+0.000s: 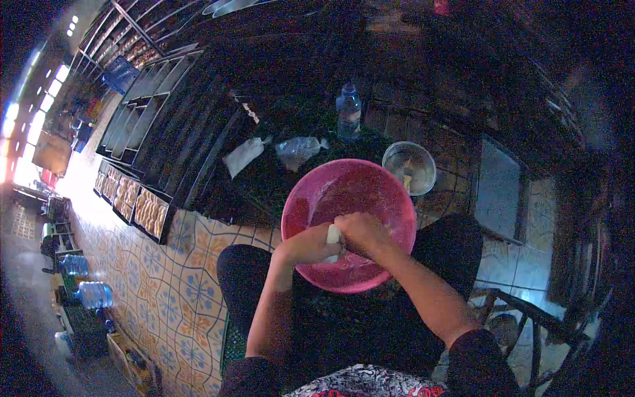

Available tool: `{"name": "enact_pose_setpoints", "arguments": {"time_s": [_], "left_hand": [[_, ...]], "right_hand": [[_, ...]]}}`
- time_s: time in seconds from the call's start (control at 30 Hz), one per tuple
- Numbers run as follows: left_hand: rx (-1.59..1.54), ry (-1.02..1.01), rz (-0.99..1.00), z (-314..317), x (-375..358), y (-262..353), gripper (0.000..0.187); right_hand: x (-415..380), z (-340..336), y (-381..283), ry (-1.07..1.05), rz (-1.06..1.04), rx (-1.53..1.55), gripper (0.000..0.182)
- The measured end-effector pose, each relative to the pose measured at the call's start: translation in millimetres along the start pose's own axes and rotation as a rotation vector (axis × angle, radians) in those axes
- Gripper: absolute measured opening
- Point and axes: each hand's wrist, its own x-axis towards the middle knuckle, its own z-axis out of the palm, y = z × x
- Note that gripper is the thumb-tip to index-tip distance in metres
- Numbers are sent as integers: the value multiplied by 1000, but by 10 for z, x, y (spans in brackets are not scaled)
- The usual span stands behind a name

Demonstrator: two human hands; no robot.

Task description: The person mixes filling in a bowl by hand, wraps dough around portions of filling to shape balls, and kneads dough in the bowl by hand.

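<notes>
A pink plastic basin (pixel 301 212) sits between my knees, with whitish residue smeared on its inside wall. Both hands are close together over it. My left hand (pixel 307 246) is closed around a soft pale lump that looks like dough (pixel 334 237), part of which bulges out at the fingers. Right against it, my right hand (pixel 362 233) is curled into a fist; whatever its fingers hold is hidden. A metal bowl (pixel 426 159) with a yellowish piece inside stands just beyond the basin's right rim.
Behind the basin are a plastic bottle (pixel 348 112), a clear bag (pixel 297 152) and a white packet (pixel 245 155). Trays of shaped pale pieces (pixel 151 213) lie at left, near stacked dark trays (pixel 135 126). Water jugs (pixel 94 294) stand lower left; a grey panel (pixel 499 188) is at right.
</notes>
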Motion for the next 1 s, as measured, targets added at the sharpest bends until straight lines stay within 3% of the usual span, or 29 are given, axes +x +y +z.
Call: {"name": "enact_pose_setpoints", "arguments": {"time_s": [0.13,0.2,0.23,0.3,0.33,0.4,0.43,0.47,0.53,0.6,0.73,0.8,0.83,0.87,0.9,0.93,1.0], "left_hand": [[118,61,166,63,23,-207,49],[427,524,195,129,-81,-104,71],[425,527,195,105,-124,-64,71],[682,176,359,76,-192,-20,94],[676,175,357,129,-184,18,94],[677,201,68,360,-74,152,97],[768,501,176,498,53,93,80],[762,504,174,534,169,0,80],[580,518,157,477,311,7,57],[595,587,148,476,373,30,50],[594,758,123,442,350,156,36],[506,724,58,416,311,176,34],[417,687,0,388,300,176,33],[424,683,5,357,308,116,33],[386,529,-72,301,291,81,33],[346,374,-148,256,268,45,34],[309,346,-62,173,208,83,35]], "right_hand": [[-50,-82,-130,42,68,22,20],[-153,-156,-229,147,106,113,22],[-178,-128,-241,146,103,110,22],[-242,-73,-220,-52,336,216,26],[-260,-28,-129,-58,336,217,26],[-256,50,102,5,207,337,47],[-238,20,124,1,209,336,47],[-220,-26,153,-47,195,356,52],[-207,-183,174,-103,173,372,56],[-232,-389,169,-224,273,356,71],[-457,-443,-27,17,117,218,86],[-448,-562,-304,397,247,-489,83],[-435,-503,-312,402,251,-487,83],[-408,-400,-295,409,170,-475,71],[-390,-349,-302,414,92,-464,60],[-358,-320,-304,416,103,-464,60],[-267,-319,-265,-27,210,-117,41]]}}
